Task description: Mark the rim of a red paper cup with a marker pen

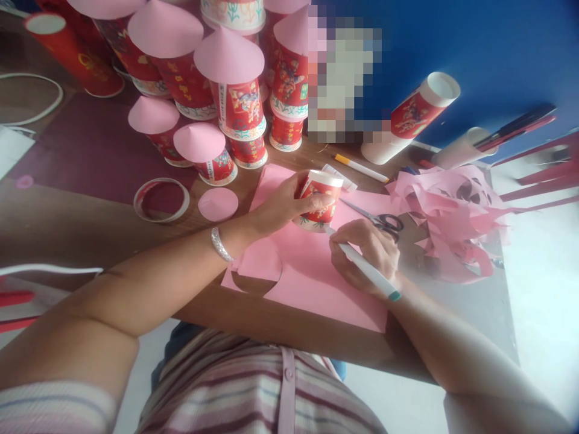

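Cup point(322, 184) in left hand point(289, 207); marker point(368, 270) in right point(371, 248).

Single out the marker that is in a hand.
The green-ended marker, gripped in the right hand, its other end by the cup's lower part; the orange-capped marker lies on the table.

Left hand point(287, 208) grips red cup point(323, 188); right hand point(371, 250) holds marker point(367, 269) at cup's base.
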A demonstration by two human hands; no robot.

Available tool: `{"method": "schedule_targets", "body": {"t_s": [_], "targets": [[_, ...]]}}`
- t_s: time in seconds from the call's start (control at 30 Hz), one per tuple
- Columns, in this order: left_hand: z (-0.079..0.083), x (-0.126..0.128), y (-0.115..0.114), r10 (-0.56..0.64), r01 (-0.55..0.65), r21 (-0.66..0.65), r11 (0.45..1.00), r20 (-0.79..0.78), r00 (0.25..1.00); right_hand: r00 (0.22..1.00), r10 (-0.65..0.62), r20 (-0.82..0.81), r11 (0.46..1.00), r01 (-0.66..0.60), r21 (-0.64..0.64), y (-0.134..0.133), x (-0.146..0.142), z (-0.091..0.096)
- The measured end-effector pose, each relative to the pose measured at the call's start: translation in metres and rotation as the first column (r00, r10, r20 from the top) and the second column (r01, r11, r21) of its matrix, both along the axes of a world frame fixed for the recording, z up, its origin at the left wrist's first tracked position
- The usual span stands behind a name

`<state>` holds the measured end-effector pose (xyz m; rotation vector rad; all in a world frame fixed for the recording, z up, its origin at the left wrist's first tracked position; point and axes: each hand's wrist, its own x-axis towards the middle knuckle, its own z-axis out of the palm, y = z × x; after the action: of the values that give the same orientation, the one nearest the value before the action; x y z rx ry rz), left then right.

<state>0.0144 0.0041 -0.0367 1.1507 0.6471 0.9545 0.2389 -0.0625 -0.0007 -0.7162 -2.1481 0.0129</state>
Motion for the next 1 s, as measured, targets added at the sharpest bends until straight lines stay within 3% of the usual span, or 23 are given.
{"method": "schedule_targets", "body": {"t_s": [0.53,0.87,1.0], "targets": [[0.0012,0.0002,-0.0008,0.008,-0.007,-0.038,0.999,0.013,1.000,1.000,-0.020,-0.013,1.000,0.020,0.019,0.0020,-0.0020,-0.0017],[0.0021,-0.0001,-0.0019,0.000,0.002,-0.068,0.998,0.021,1.000,0.993,-0.114,-0.003,0.993,0.114,0.020,0.0003,-0.0017,-0.0020],[0.0021,-0.0003,-0.0018,0.000,0.000,-0.057,0.998,0.005,1.000,0.999,-0.038,-0.023,0.999,0.038,0.001,-0.0011,-0.0003,-0.0006]]}}
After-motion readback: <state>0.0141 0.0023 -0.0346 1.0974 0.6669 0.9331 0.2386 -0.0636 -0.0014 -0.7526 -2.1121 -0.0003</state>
